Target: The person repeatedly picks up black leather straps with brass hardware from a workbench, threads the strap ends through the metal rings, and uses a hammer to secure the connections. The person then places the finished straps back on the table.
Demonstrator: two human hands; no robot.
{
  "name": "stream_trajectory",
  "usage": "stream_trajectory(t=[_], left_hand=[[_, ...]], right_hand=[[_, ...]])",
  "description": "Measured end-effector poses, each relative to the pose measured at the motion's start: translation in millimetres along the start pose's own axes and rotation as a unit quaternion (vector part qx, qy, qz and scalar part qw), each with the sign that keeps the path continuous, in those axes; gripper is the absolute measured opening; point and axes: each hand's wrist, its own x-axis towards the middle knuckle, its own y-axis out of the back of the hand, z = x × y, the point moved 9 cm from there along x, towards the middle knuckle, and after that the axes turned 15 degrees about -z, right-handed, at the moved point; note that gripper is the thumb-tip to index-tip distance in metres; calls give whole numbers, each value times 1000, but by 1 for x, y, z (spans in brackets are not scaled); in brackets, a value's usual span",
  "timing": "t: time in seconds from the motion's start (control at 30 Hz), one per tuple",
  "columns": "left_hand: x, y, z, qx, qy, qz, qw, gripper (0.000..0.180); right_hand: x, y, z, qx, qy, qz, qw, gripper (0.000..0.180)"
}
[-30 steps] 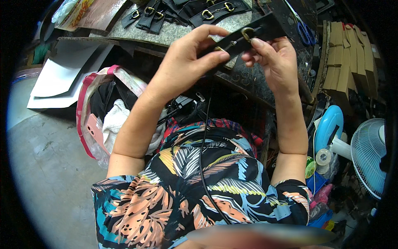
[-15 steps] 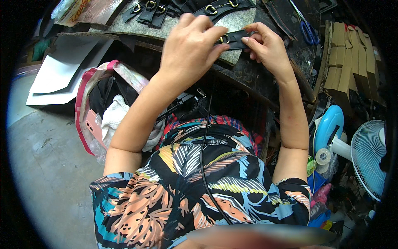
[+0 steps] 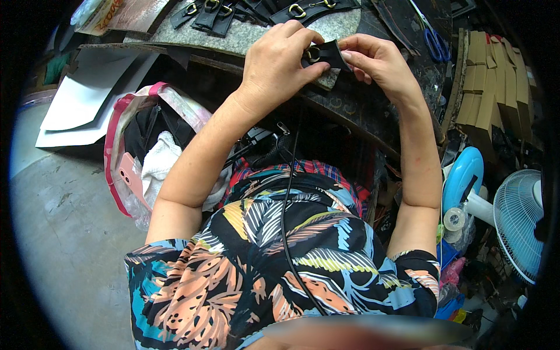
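Both the left hand [image 3: 280,61] and right hand [image 3: 379,61] pinch a black strap piece [image 3: 332,53], whose brass ring [image 3: 313,54], seemingly under the left thumb, wants steady pressure.

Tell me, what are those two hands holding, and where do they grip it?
A small black strap piece with a brass ring. The left hand pinches its ring end, the right hand its other end.

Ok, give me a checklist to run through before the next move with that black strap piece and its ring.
1. Left hand grips the black strap piece: ok.
2. Right hand pinches its other end: ok.
3. Brass ring visible on the piece: ok.
4. Ring fully seated in the fold: cannot tell, fingers cover it.
5. Piece held over the grey work slab: ok.
6. Blue-handled scissors lying apart from both hands: ok.
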Motion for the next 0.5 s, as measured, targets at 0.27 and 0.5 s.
stream_trajectory(t=[0.27, 0.5], left_hand=[[1, 6, 21, 67, -7, 16, 998, 41], [4, 2, 31, 119, -34, 41, 991, 20]], right_hand=[[5, -1, -5, 22, 75, 55, 995, 19], [0, -10, -4, 14, 92, 60, 994, 14]])
